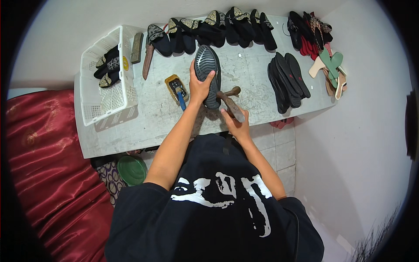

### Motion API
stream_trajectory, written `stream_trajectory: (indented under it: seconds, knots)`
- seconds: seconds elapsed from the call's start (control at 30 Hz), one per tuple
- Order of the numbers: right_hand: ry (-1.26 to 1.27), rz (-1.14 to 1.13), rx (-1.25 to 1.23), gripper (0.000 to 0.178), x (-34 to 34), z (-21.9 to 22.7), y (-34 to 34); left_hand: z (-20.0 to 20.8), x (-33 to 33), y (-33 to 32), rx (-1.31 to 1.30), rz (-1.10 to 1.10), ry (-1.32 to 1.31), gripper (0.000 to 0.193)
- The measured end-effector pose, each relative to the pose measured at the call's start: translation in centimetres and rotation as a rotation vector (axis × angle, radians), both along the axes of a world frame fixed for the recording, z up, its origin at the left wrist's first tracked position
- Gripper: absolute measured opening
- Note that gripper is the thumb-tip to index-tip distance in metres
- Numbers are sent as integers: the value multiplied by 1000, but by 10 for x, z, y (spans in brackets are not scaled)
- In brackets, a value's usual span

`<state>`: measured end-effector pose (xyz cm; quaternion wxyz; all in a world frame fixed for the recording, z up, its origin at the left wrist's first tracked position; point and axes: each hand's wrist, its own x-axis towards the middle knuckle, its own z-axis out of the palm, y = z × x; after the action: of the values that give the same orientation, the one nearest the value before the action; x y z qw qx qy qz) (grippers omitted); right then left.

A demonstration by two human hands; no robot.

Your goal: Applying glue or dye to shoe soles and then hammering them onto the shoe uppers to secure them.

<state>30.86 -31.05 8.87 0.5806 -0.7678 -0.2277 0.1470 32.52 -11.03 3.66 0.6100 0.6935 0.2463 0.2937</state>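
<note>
My left hand [200, 90] is wrapped round a black shoe [206, 61], its ridged sole turned up and its toe pointing away from me. The shoe's upper is hidden underneath. In my right hand [238, 127] is a hammer [235, 112], gripped by the handle. The hammer's head is close beside the heel end of the sole; whether they touch I cannot tell. Left of my left hand lies a yellowish tray [169, 81] with dark contents, and a blue-handled brush [181, 98] rests in it.
A white plastic basket [129, 94] with several patterned shoes stands left on the table [148, 126]. A long brown tool [148, 61] and a dark block [136, 47] lie beside it. Patterned shoes [214, 32] line the back. Black soles [288, 81] and green insoles [334, 65] lie right.
</note>
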Motion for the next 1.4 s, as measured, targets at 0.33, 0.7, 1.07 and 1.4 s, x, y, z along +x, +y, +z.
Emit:
stream_trajectory:
  seconds: [0.33, 0.7, 1.07, 1.4]
  knots:
    - [76, -48, -199, 31, -4, 4, 8, -5, 5, 3, 23, -18, -11, 91]
    - [-44, 48, -295, 22, -11, 4, 10, -11, 8, 12, 54, -31, -3, 93]
    - [-99, 50, -159, 20, -16, -2, 11, -15, 10, 11, 57, 14, -8, 95]
    - [-206, 114, -367, 15, -15, -11, 6, -2, 15, 10, 14, 28, -17, 93]
